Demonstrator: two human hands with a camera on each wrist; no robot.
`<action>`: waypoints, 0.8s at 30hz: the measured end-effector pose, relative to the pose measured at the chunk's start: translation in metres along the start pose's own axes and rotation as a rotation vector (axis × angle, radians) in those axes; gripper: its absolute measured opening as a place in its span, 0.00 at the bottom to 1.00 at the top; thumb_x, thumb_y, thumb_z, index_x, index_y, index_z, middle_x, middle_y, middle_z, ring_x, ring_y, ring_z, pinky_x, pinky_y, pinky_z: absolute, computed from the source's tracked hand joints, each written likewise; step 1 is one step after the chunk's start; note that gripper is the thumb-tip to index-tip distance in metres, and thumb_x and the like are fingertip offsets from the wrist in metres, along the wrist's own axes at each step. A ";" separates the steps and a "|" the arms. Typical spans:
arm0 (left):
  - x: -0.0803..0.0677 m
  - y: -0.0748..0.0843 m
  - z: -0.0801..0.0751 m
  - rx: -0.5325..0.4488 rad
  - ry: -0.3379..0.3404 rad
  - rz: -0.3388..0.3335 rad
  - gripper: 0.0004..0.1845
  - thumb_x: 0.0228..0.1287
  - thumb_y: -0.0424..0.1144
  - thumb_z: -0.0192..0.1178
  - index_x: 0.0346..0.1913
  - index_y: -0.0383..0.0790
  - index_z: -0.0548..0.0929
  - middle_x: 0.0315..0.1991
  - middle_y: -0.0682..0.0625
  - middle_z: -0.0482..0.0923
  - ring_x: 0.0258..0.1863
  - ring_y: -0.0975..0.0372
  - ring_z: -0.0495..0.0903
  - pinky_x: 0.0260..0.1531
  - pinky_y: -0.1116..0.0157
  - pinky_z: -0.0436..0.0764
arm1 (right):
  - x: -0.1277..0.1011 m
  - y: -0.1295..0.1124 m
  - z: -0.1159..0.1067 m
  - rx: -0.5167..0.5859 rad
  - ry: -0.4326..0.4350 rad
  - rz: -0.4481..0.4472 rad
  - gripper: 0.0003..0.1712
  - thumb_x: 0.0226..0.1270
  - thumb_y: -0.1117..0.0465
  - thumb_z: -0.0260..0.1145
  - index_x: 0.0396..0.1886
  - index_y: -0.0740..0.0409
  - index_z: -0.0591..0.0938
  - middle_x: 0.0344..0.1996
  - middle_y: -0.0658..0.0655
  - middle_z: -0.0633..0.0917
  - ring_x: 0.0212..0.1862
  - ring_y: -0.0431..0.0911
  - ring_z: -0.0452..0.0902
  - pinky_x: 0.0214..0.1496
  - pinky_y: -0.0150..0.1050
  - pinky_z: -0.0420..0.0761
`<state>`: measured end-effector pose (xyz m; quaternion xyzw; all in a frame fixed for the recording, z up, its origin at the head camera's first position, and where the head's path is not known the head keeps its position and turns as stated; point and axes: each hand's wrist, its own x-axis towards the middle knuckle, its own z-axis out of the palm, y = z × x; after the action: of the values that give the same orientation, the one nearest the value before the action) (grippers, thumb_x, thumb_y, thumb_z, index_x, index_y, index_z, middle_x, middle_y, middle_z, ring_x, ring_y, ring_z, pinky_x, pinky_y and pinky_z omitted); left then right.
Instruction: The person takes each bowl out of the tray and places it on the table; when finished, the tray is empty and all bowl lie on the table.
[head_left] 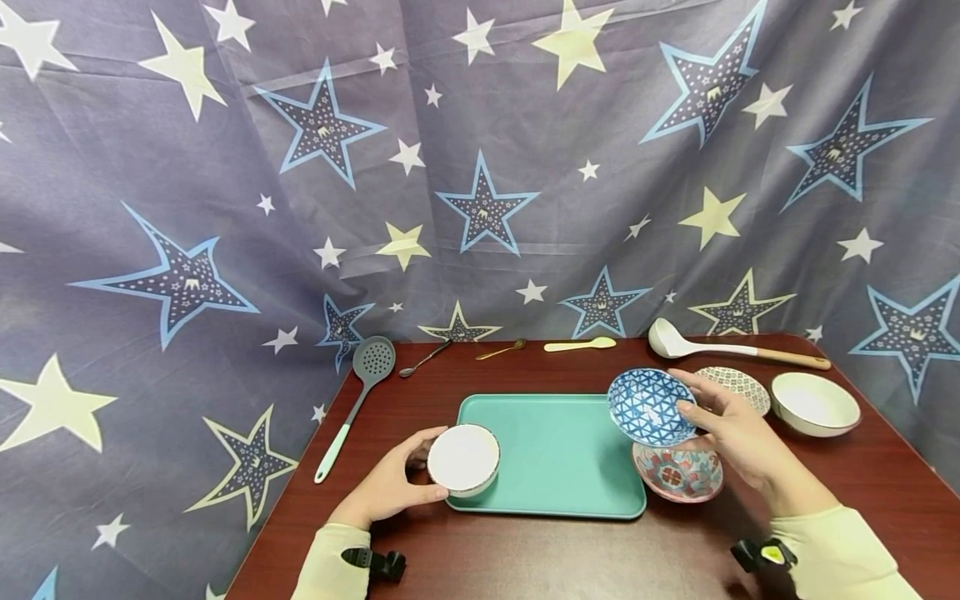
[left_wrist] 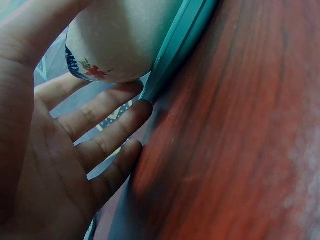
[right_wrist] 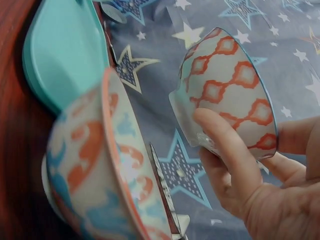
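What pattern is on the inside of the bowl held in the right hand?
Blue and white triangles inside the bowl, held by the right hand; clearest in the head view.

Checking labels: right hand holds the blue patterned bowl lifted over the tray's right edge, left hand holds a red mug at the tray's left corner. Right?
Not quite. The left hand holds a white bowl, not a red mug, as the head view shows. The rest stands: the right hand holds the blue patterned bowl lifted over the right edge of the tray.
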<state>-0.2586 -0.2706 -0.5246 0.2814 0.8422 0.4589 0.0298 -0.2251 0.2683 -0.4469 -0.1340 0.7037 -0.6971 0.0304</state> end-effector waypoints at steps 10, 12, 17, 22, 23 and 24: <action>0.000 0.000 0.000 0.000 0.001 0.008 0.48 0.56 0.45 0.81 0.79 0.45 0.68 0.60 0.53 0.81 0.55 0.58 0.81 0.57 0.55 0.79 | -0.017 0.002 -0.033 0.062 0.017 -0.047 0.30 0.84 0.66 0.56 0.81 0.56 0.65 0.59 0.57 0.74 0.47 0.48 0.87 0.40 0.51 0.89; 0.000 -0.001 0.000 0.000 0.002 0.009 0.48 0.56 0.45 0.81 0.78 0.46 0.68 0.60 0.53 0.81 0.54 0.58 0.81 0.57 0.56 0.79 | -0.021 0.002 -0.039 0.096 0.012 -0.058 0.30 0.84 0.68 0.55 0.81 0.56 0.65 0.58 0.58 0.75 0.47 0.49 0.87 0.41 0.51 0.88; 0.000 -0.001 0.000 0.002 0.004 0.010 0.47 0.56 0.45 0.81 0.78 0.49 0.68 0.59 0.54 0.81 0.54 0.58 0.81 0.56 0.55 0.79 | -0.029 0.005 -0.056 0.161 0.014 -0.085 0.30 0.83 0.71 0.53 0.81 0.55 0.68 0.59 0.53 0.79 0.49 0.48 0.87 0.42 0.51 0.88; 0.000 0.000 0.000 0.009 0.002 0.011 0.48 0.56 0.45 0.81 0.78 0.48 0.68 0.59 0.54 0.81 0.54 0.58 0.81 0.56 0.54 0.79 | -0.040 0.009 -0.074 0.180 0.021 -0.088 0.30 0.83 0.73 0.51 0.78 0.51 0.72 0.57 0.49 0.81 0.49 0.46 0.87 0.41 0.49 0.88; 0.000 -0.001 0.000 0.007 0.003 0.010 0.48 0.56 0.45 0.81 0.78 0.48 0.68 0.59 0.54 0.81 0.54 0.58 0.81 0.56 0.54 0.79 | -0.042 0.010 -0.078 0.181 0.016 -0.089 0.30 0.83 0.73 0.50 0.78 0.50 0.72 0.57 0.50 0.81 0.49 0.46 0.87 0.42 0.49 0.88; 0.000 -0.001 0.000 0.008 0.003 0.014 0.48 0.56 0.45 0.81 0.78 0.46 0.68 0.59 0.54 0.81 0.54 0.58 0.81 0.56 0.54 0.79 | -0.044 0.011 -0.081 0.181 0.015 -0.089 0.30 0.83 0.74 0.50 0.78 0.50 0.72 0.57 0.50 0.81 0.49 0.46 0.87 0.42 0.49 0.88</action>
<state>-0.2591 -0.2712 -0.5252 0.2868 0.8422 0.4559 0.0244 -0.2028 0.3575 -0.4626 -0.1567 0.6315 -0.7593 0.0060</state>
